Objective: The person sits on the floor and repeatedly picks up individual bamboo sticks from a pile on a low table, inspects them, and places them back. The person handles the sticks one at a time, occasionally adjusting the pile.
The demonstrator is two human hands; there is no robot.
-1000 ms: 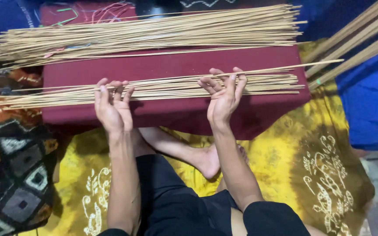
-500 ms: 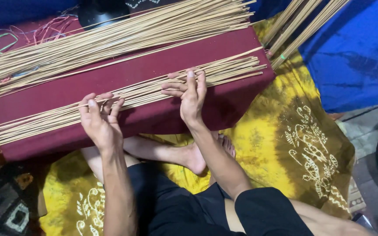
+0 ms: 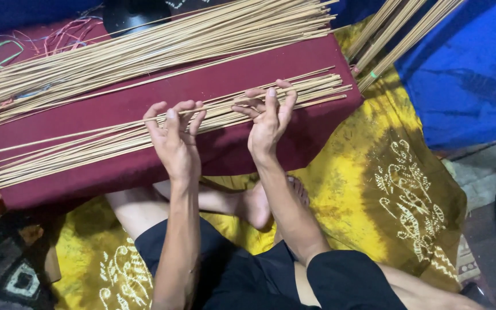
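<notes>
While both forearms reached toward twelve o'clock, the left hand (image 3: 174, 140) and right hand (image 3: 267, 117) lay fingers spread on the near row of thin bamboo sticks (image 3: 87, 146) atop the maroon cushion (image 3: 225, 152).

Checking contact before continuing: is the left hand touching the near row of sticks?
Touching: the head view shows the left hand with fingers spread flat on the near row of sticks.

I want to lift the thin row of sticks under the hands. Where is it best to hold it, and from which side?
Probably near the middle of the near row of sticks, from above and the near edge. The sticks are long, thin and loose on the maroon cushion, so an end grip would let them sag. The left hand and right hand already rest there, fingers spread.
</notes>
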